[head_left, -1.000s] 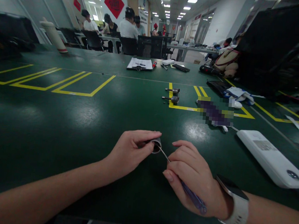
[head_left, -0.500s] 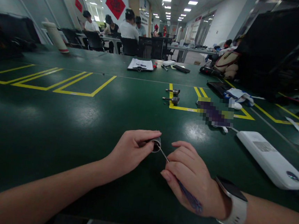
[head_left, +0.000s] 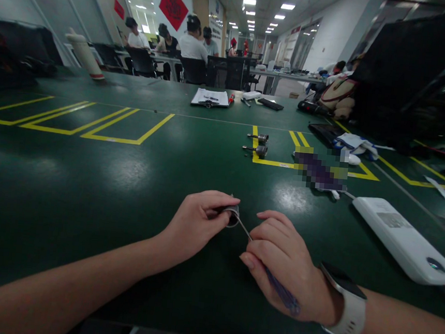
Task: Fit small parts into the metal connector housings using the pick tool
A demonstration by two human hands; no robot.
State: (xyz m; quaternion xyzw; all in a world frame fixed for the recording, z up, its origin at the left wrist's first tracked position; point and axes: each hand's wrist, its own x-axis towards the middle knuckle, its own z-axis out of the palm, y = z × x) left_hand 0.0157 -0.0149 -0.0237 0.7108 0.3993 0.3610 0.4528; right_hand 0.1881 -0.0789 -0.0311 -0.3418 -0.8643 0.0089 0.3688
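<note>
Between the thumb and fingers of my left hand is a small metal hole saw, its open cup facing right and toward me. Most of its body is hidden by the fingers. My right hand is closed around a screwdriver with a clear purple handle. The thin shaft slants up to the left and its end goes into the cup's mouth; the tip is out of sight. Farther off, two similar hole saws lie on the green table, shanks pointing left.
To the right lie a white power bank, a blurred-out flat device on a cable, and a cloth. A clipboard sits at the back. Yellow tape marks out boxes. Several people sit at far tables.
Both hands keep their hold in almost the same place. The screwdriver's shaft has shifted very slightly in the cup's mouth, and the whole view has moved a little.
</note>
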